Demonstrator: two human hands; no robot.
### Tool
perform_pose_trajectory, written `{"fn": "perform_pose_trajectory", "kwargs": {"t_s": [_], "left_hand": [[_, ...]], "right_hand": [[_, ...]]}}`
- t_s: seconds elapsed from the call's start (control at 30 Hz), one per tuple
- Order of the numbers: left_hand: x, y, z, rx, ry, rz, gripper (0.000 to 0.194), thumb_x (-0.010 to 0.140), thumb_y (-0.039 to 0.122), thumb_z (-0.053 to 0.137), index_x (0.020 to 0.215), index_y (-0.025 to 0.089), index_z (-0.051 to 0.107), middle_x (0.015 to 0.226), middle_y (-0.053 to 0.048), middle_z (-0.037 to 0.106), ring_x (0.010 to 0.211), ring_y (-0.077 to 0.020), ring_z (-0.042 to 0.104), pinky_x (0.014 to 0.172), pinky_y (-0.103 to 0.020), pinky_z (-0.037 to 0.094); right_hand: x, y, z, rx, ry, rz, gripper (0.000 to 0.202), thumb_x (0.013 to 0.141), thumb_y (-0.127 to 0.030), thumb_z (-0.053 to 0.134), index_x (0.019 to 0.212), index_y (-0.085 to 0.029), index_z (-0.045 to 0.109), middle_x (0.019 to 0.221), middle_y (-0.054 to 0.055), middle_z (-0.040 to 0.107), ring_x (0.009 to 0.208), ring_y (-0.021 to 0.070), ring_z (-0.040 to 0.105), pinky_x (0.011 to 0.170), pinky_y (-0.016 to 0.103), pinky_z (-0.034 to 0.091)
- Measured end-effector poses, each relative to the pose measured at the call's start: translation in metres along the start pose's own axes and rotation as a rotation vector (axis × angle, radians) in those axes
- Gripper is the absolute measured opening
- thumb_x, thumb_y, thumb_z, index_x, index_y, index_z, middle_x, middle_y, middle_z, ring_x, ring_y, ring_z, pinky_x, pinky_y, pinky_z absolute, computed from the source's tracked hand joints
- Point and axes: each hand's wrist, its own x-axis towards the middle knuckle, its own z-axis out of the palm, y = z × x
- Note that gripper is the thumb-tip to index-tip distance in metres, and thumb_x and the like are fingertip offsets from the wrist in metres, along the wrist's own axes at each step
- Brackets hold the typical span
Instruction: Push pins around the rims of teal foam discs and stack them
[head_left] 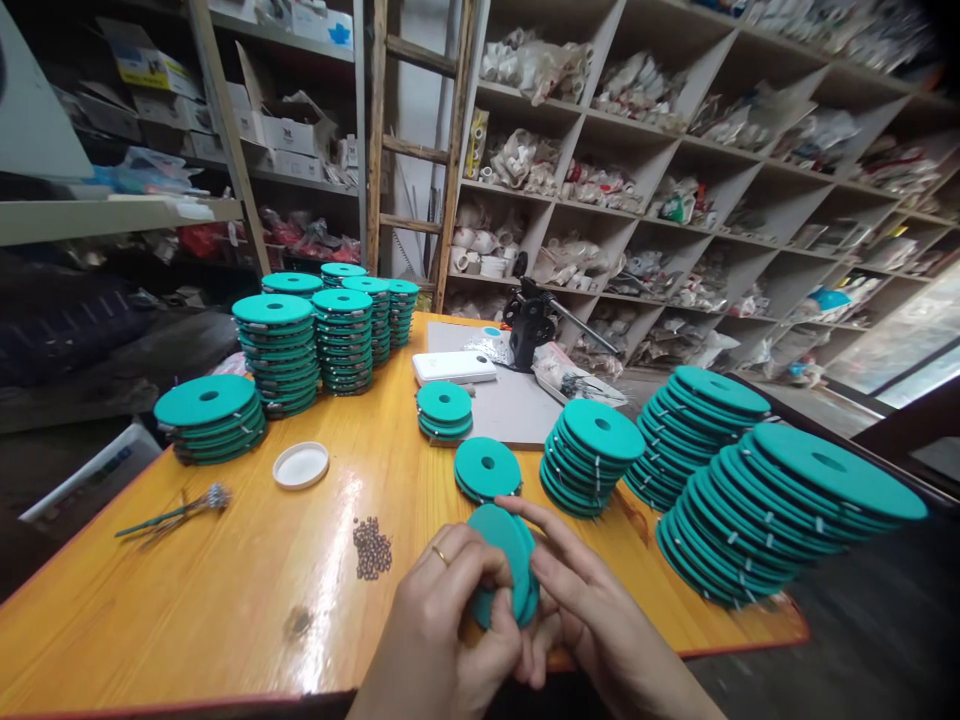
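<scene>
Near the table's front edge, a teal foam line spool [504, 545] is tilted on edge between my hands. My left hand [450, 610], with a ring on one finger, is closed in a pinch at the spool's near face. Whether a thin line is also in that pinch is too small to tell. My right hand [589, 590] supports the spool's right rim, its index finger stretched along the top and its lower fingers curled underneath. Just beyond lies another teal spool [469, 468]. Left of my hands, small dark beads [373, 548] lie in a loose pile.
Stacks of teal spools stand at the left [274, 350] and right [780, 520]. A white lid [300, 466] and a bundle of wires [176, 512] lie on the left. Behind are a white power bank [454, 367], a black clamp device [531, 330] and a wooden ladder [416, 145].
</scene>
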Motion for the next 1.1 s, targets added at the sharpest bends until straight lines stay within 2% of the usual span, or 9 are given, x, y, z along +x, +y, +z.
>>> {"fn": "perform_pose_trajectory", "kwargs": {"t_s": [0.3, 0.57, 1.1], "left_hand": [[0.0012, 0.0011, -0.0033, -0.027, -0.004, -0.011, 0.015, 0.08, 0.003, 0.044, 0.075, 0.015, 0.051, 0.074, -0.003, 0.054, 0.07, -0.0142, 0.055, 0.062, -0.024, 0.044], [-0.0001, -0.0014, -0.0028, -0.035, -0.002, -0.032, 0.015, 0.081, 0.005, 0.044, 0.074, 0.015, 0.053, 0.073, -0.004, 0.054, 0.069, -0.015, 0.054, 0.06, -0.025, 0.045], [-0.0012, -0.0018, -0.0013, -0.028, 0.042, -0.015, 0.015, 0.078, 0.003, 0.044, 0.074, 0.016, 0.05, 0.072, -0.002, 0.053, 0.07, -0.0144, 0.055, 0.062, -0.023, 0.043]], "right_hand": [[-0.0019, -0.0045, -0.0004, 0.011, -0.053, -0.001, 0.077, 0.091, -0.041, 0.063, 0.151, -0.016, 0.021, 0.07, 0.003, 0.069, 0.055, 0.0099, 0.067, 0.054, 0.016, 0.052], [0.0012, -0.0038, -0.0007, -0.027, 0.02, 0.068, 0.085, 0.089, -0.053, 0.06, 0.154, -0.016, 0.019, 0.06, 0.006, 0.069, 0.048, 0.0132, 0.067, 0.048, 0.017, 0.052], [0.006, -0.0028, -0.0018, -0.04, -0.002, 0.075, 0.09, 0.088, -0.049, 0.065, 0.155, -0.017, 0.013, 0.058, 0.006, 0.069, 0.047, 0.0125, 0.066, 0.046, 0.015, 0.05]]}}
